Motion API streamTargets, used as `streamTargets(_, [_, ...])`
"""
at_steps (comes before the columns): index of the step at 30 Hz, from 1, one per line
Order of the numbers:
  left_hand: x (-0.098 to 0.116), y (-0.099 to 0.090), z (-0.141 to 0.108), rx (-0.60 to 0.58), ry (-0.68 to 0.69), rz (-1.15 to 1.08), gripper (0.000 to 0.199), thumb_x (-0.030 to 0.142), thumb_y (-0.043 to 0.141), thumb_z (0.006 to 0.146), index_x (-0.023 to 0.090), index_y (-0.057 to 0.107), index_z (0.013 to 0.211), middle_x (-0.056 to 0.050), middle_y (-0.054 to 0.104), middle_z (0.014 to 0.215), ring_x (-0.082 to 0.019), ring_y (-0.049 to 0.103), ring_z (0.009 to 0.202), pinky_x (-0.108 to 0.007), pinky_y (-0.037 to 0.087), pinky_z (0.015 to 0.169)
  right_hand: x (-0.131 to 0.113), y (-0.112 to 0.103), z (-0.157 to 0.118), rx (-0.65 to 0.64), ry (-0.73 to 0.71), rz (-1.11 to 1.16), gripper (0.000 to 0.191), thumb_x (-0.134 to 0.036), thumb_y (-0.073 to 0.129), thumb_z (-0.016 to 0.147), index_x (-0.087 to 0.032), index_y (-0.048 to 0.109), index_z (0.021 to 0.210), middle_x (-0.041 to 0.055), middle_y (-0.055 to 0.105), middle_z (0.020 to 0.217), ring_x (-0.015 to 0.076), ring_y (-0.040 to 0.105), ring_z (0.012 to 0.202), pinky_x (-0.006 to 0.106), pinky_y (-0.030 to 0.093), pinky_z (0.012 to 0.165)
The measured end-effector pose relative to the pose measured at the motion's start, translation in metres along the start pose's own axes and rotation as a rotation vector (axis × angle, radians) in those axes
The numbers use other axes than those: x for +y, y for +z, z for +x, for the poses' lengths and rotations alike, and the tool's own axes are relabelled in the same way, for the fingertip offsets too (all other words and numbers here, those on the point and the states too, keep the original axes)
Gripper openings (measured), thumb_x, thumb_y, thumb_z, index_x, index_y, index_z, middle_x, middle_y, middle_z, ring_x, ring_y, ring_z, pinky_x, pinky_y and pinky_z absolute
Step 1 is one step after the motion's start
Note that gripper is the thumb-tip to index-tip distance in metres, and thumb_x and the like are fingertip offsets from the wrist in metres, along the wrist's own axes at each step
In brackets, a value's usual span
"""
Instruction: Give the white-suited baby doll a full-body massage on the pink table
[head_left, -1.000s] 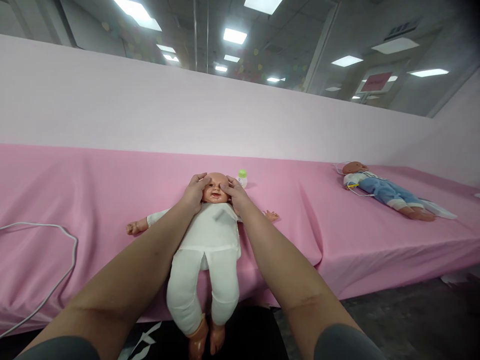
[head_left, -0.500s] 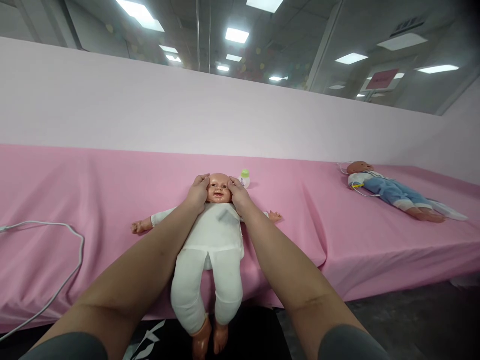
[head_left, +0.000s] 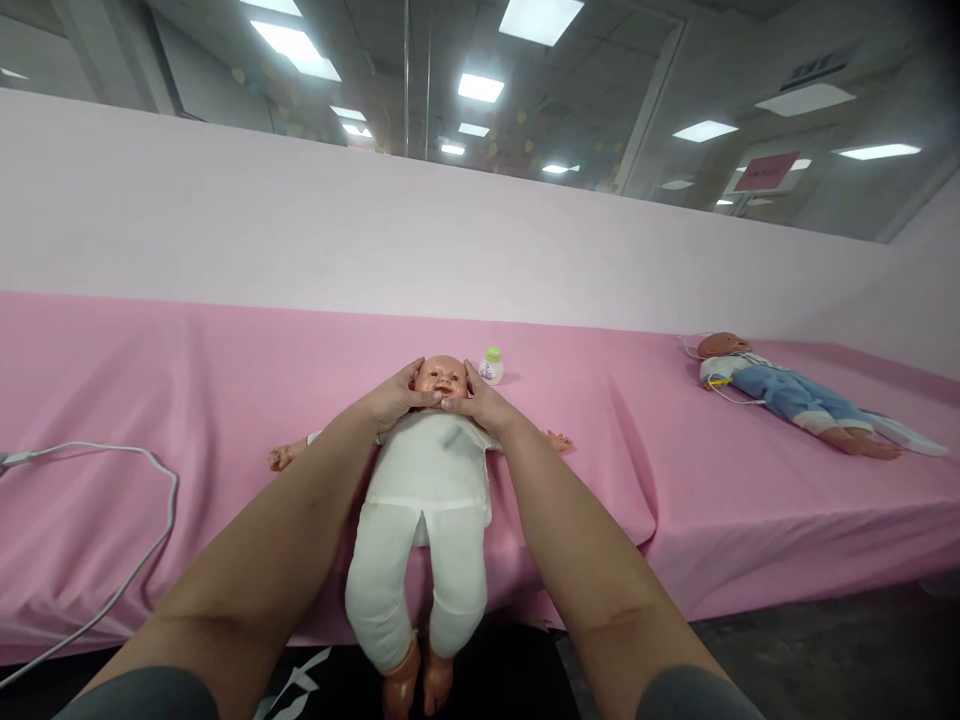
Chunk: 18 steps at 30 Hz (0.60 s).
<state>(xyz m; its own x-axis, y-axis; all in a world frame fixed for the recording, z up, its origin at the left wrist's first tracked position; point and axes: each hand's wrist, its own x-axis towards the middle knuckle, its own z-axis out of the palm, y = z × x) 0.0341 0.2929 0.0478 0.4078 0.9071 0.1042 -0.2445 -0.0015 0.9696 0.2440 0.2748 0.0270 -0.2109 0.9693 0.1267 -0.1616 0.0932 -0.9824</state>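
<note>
A baby doll (head_left: 431, 470) in white clothes lies on its back on the pink cloth, its bare feet hanging past the near edge. My left hand (head_left: 397, 397) cups one side of the doll's head, with the thumb across its chin. On the other side of the head, my right hand (head_left: 484, 402) does the same, and the two thumb tips nearly meet below the doll's mouth. Just behind my right hand stands a small bottle (head_left: 492, 367) with a green cap.
A second doll (head_left: 799, 393) in blue trousers lies at the far right with a thin tube by it. A white cable (head_left: 174, 490) curves over the pink cloth (head_left: 247, 370) at the left. Behind rises a white wall (head_left: 300, 220) with glass above.
Both thumbs have moved from the sides of the doll's face down to its chin. The view has shifted slightly.
</note>
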Motion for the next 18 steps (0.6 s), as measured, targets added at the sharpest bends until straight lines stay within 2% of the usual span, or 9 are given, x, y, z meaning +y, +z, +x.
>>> streamTargets(3, [-0.005,0.000,0.005,0.067,0.024,0.019,0.100,0.019,0.100,0.057,0.020,0.057,0.147,-0.021,0.068,0.134,-0.039,0.067,0.122,-0.051,0.057,0.103,-0.002,-0.001,-0.001,-0.005,0.014,-0.088,0.147,-0.027,0.100,0.057,-0.029,0.005,0.169,0.0123,0.044,0.163,0.0301,0.053,0.143,0.050,0.043,0.122])
streamTargets(8, [-0.015,0.001,0.011,0.161,0.099,0.073,0.086,0.036,0.098,0.067,0.020,0.060,0.143,-0.019,0.065,0.142,-0.035,0.066,0.126,-0.045,0.055,0.107,0.003,0.000,0.003,0.131,-0.020,-0.138,0.145,-0.031,0.101,0.054,-0.029,0.012,0.169,0.0131,0.044,0.163,0.0325,0.052,0.143,0.053,0.041,0.123])
streamTargets(13, [-0.016,0.000,0.009,0.100,0.084,0.019,0.095,0.029,0.100,0.064,0.019,0.056,0.147,-0.019,0.063,0.146,-0.035,0.063,0.131,-0.045,0.055,0.108,0.010,-0.002,0.009,0.140,-0.056,-0.178,0.140,-0.033,0.101,0.055,-0.028,0.019,0.168,0.0124,0.041,0.165,0.0307,0.048,0.147,0.050,0.039,0.124])
streamTargets(18, [-0.018,-0.004,0.009,0.059,0.074,0.002,0.099,0.025,0.100,0.062,0.020,0.054,0.150,-0.018,0.062,0.147,-0.035,0.063,0.131,-0.046,0.056,0.107,0.008,-0.001,0.008,0.130,-0.051,-0.178,0.140,-0.034,0.100,0.055,-0.027,0.018,0.168,0.0124,0.041,0.165,0.0301,0.049,0.146,0.049,0.040,0.123])
